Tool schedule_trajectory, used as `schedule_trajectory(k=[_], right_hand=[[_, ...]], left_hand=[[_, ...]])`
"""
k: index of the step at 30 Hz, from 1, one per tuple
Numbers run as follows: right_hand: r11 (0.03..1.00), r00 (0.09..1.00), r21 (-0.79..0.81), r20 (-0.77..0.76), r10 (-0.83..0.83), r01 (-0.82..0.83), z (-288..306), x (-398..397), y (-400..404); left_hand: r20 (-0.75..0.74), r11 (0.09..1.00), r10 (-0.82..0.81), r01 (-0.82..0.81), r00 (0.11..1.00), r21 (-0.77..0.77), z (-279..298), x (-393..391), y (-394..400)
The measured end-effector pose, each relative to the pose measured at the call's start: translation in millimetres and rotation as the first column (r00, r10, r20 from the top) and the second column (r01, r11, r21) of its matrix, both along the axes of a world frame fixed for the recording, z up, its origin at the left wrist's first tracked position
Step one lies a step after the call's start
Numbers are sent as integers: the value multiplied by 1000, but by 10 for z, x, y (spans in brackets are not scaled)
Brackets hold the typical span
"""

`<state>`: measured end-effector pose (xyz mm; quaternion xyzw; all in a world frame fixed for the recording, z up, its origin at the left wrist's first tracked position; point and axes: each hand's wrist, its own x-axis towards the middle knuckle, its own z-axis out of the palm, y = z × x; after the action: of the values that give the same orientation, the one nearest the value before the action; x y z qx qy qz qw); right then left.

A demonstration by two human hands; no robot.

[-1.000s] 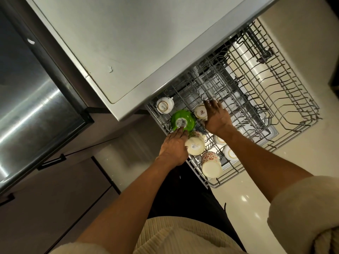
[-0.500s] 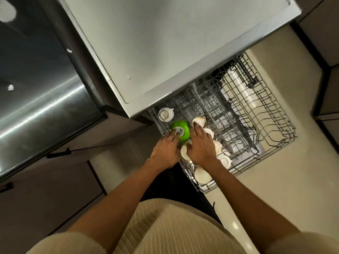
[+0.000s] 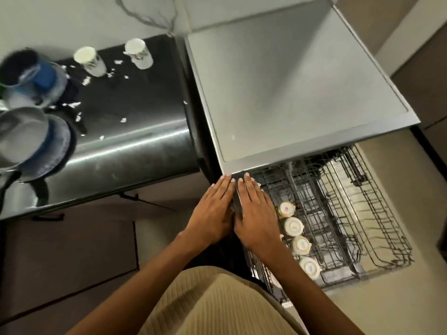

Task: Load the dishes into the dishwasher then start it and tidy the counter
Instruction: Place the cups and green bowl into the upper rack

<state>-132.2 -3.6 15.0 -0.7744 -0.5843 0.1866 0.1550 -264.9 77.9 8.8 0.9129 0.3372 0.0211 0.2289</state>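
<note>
Head view, sole view. Left hand and right hand: flat, fingers straight and together, side by side over the near-left corner of the pulled-out dishwasher rack, gripping nothing; contact with the rack rim below not discernible. Loaded so far: a row of four upturned cups along the rack's left side, bases up; remainder of rack visibly unfilled. Dishwasher top: grey, overhanging the rack's far end. Still on the dark counter: two white mugs near the back, blurred stacked bowls and pans at the left edge, scattered white scraps. Judged progress: loading under way, well short of done; starting the machine and tidying the counter outstanding. Against the picture half a second earlier: green bowl then under the left fingertips now out of sight, possibly beneath the hands; both hands drawn off the crockery and flattened; view lifted, taking in the counter and its remaining dishes.
</note>
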Motion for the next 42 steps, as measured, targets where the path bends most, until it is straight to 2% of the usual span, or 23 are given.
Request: schedule_trajectory(k=[9,24,37,42], right_hand=[[981,982,42,30,187,-189,266,-495,975],[958,961,89,74,266,-272,432,-1751,3370],[948,952,115,113,284,-296,545,-2035,4909],[960,953,34,136,270,-277,600,-2051,5496]], left_hand=[[103,971,233,-237,967,35,315,-628,762],[177,922,373,-385,911,39,424,-1893,3080],[225,870,485,-492,845,-26,585,-2111,4471],[186,846,532,-527,826,-82,575,-2095,4831]])
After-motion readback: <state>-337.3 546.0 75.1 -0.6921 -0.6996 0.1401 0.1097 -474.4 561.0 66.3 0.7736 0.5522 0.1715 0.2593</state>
